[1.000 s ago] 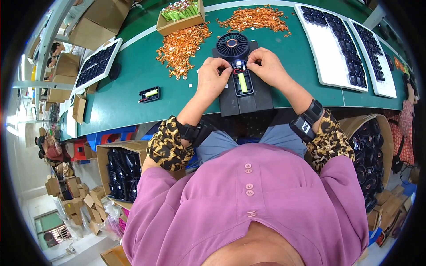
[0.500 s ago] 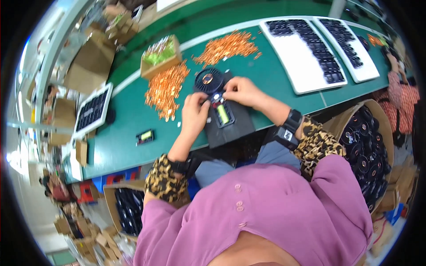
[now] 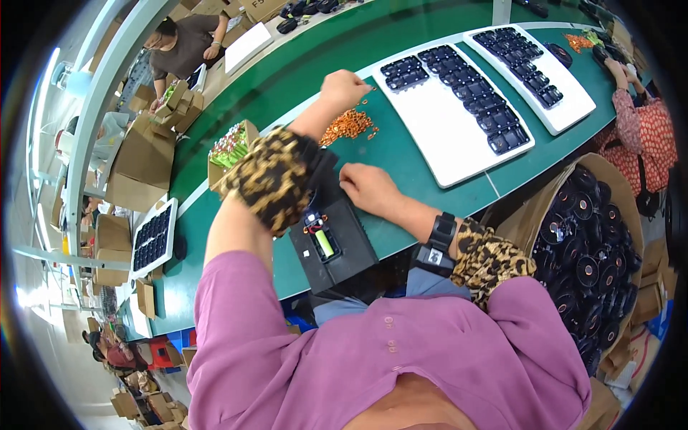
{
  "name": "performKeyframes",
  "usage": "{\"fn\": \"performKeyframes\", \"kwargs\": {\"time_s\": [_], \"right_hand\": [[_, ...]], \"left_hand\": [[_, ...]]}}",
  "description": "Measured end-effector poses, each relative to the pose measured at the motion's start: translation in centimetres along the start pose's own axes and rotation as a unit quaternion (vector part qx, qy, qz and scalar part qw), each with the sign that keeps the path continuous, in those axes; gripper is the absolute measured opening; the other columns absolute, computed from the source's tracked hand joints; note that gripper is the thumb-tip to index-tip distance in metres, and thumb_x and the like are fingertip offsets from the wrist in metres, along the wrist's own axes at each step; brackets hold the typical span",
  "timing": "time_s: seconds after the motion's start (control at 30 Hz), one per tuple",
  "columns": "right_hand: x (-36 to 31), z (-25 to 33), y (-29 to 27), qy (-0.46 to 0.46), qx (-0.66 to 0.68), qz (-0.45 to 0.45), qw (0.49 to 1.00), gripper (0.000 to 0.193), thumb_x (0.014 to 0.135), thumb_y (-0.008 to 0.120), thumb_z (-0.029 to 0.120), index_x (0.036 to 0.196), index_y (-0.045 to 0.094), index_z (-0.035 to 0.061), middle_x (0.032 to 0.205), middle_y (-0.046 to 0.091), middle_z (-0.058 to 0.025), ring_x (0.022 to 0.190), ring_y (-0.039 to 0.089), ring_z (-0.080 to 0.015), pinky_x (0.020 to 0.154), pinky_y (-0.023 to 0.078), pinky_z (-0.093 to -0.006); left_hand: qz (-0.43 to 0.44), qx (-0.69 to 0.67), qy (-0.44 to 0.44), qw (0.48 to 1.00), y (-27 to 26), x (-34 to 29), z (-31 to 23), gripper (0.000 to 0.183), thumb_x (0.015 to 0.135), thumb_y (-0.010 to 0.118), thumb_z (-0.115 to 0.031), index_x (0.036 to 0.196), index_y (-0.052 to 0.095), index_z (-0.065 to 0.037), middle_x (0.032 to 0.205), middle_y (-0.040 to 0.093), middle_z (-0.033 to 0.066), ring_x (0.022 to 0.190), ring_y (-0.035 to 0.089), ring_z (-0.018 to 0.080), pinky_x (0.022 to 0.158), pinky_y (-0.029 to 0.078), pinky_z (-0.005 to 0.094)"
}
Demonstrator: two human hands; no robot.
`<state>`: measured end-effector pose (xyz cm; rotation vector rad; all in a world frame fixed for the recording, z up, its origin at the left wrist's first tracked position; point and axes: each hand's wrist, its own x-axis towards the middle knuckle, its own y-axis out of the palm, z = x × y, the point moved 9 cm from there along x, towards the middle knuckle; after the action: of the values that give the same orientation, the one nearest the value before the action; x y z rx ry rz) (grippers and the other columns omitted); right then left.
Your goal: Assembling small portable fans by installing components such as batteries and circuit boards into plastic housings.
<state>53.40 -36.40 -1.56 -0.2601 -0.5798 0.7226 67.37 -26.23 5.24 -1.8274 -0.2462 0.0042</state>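
My left hand reaches far across the green table, above a pile of small copper-coloured pieces. Its fingers are pinched together; a tiny orange bit shows at the tips, too small to tell if it is held. My right hand hovers by the far right edge of a black pad, fingers curled together, their tips partly hidden. On the pad lies an opened black fan handle with a green battery and thin wires. My left sleeve hides the fan's head.
White trays of black casings stand to the right. A box of green-wrapped parts sits behind my left arm. A carton of black fans is at my right. Other people work at far left and far right.
My left hand has left the fan and stretched forward over the copper-coloured pieces. My right hand has drawn off the fan handle to the pad's edge. The whole view has shifted.
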Motion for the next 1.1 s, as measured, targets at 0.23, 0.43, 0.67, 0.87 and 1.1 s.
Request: {"fn": "performKeyframes", "kwargs": {"time_s": [0.23,0.43,0.67,0.87,1.1], "right_hand": [[-0.3,-0.8,0.1,0.036,-0.100,0.033,0.994,0.017,0.080,0.054,0.016,0.079,0.060,0.0007,0.082,0.060,-0.0169,0.082,0.058,-0.0372,0.071,0.047,-0.0470],[0.0,-1.3,2.7,-0.003,-0.106,0.054,0.993,0.016,0.078,0.054,0.014,0.079,0.062,0.0006,0.077,0.061,-0.0192,0.080,0.059,-0.0371,0.070,0.047,-0.0464],[-0.4,-5.6,-0.2,0.225,0.301,0.000,0.927,0.014,0.086,0.056,0.015,0.088,0.062,0.0025,0.077,0.064,-0.0071,0.064,0.059,-0.0115,0.055,0.046,-0.0259],[-2.0,1.3,-1.4,0.203,0.645,0.162,0.719,0.044,0.096,0.037,0.043,0.102,0.057,0.0045,0.093,0.064,-0.0132,0.078,0.065,-0.0253,0.065,0.052,-0.0305],[-4.2,7.4,3.3,0.218,0.493,0.334,0.773,0.033,0.088,0.058,0.025,0.111,0.049,0.0034,0.094,0.061,-0.0077,0.079,0.065,-0.0209,0.069,0.053,-0.0300]], "left_hand": [[0.019,0.032,-0.086,0.996,5.6,5.0,-3.5,0.035,0.073,0.065,-0.024,0.099,0.064,-0.002,0.101,0.064,0.0171,0.094,0.062,0.0341,0.079,0.051,0.0418],[-0.105,-0.017,-0.110,0.988,4.3,5.2,0.0,0.017,0.068,0.061,-0.014,0.080,0.070,-0.006,0.083,0.065,0.0201,0.082,0.064,0.0359,0.074,0.051,0.0423],[-0.187,-0.149,0.107,0.965,-5.6,-5.7,-3.7,0.016,0.073,0.067,-0.014,0.083,0.068,-0.002,0.071,0.065,0.0147,0.066,0.065,0.0236,0.064,0.051,0.0330],[-0.199,-0.121,0.139,0.962,-10.0,-22.0,-2.1,0.011,0.074,0.066,-0.008,0.083,0.064,-0.003,0.074,0.061,0.0124,0.070,0.061,0.0282,0.062,0.049,0.0344],[-0.272,-0.138,0.115,0.945,-10.4,-29.6,1.3,0.014,0.075,0.065,-0.009,0.088,0.061,-0.005,0.079,0.061,0.0114,0.075,0.060,0.0293,0.066,0.049,0.0363]]}}
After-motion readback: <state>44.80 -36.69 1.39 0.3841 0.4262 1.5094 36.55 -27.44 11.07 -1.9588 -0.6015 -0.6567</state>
